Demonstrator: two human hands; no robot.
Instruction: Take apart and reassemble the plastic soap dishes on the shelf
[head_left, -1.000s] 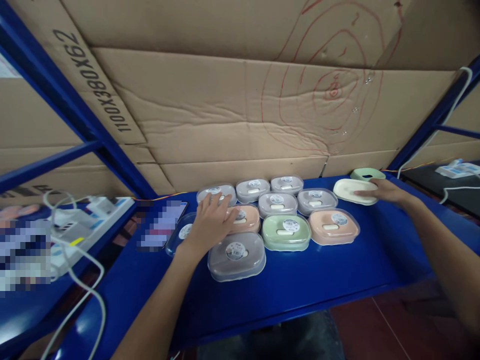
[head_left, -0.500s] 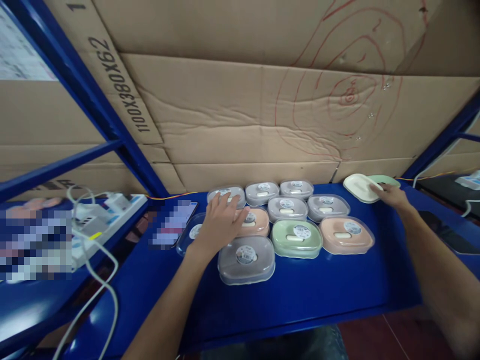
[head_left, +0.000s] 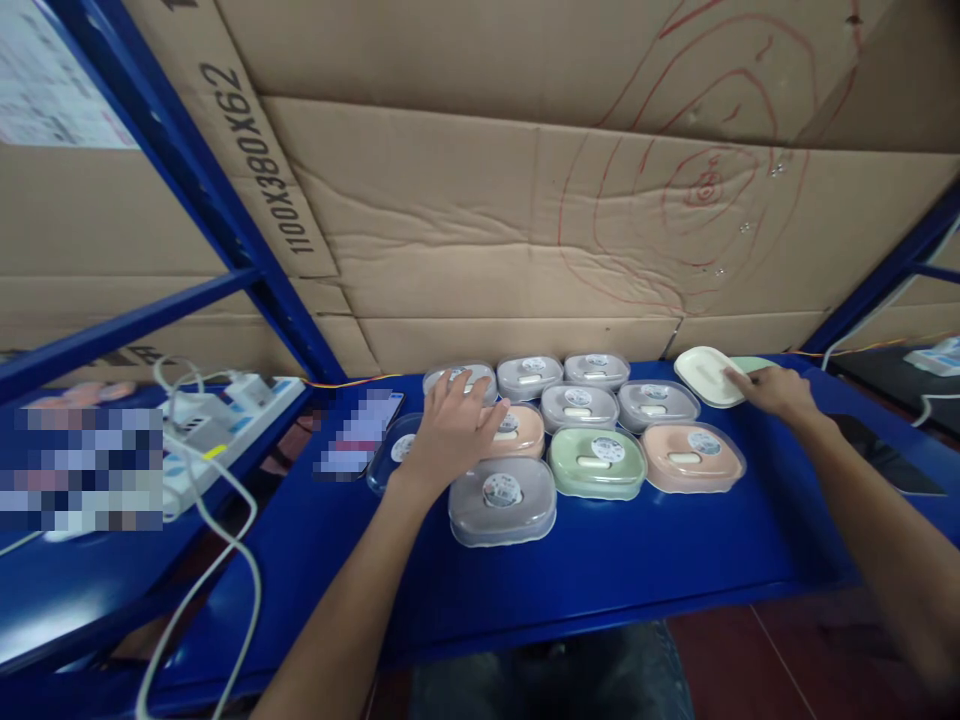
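Note:
My right hand (head_left: pixel 780 392) pinches the edge of a cream oval plastic piece, a lid or shallow dish (head_left: pixel 703 374), at the back right of the table. Partly hidden behind it is a similar pale green piece (head_left: pixel 752 364). My left hand (head_left: pixel 450 425) has its fingers spread over a grey lidded box (head_left: pixel 484 385) in the back row; whether it presses on it I cannot tell. Below that hand sit a peach box (head_left: pixel 527 435), partly covered, and a grey box (head_left: pixel 502 515) with a round label. A clear lid (head_left: pixel 384 470) lies left of my wrist.
Several more grey boxes (head_left: pixel 580 410), a green box (head_left: pixel 600 475) and a peach box (head_left: pixel 694 470) stand close together on the blue table (head_left: pixel 615 560). A phone (head_left: pixel 364 430) and a power strip (head_left: pixel 277 400) with white cables lie left. Cardboard (head_left: pixel 450 200) walls the back.
My right hand has brought the cream piece a little left, towards the boxes. My left hand stays over the back-left boxes. The view has shifted slightly.

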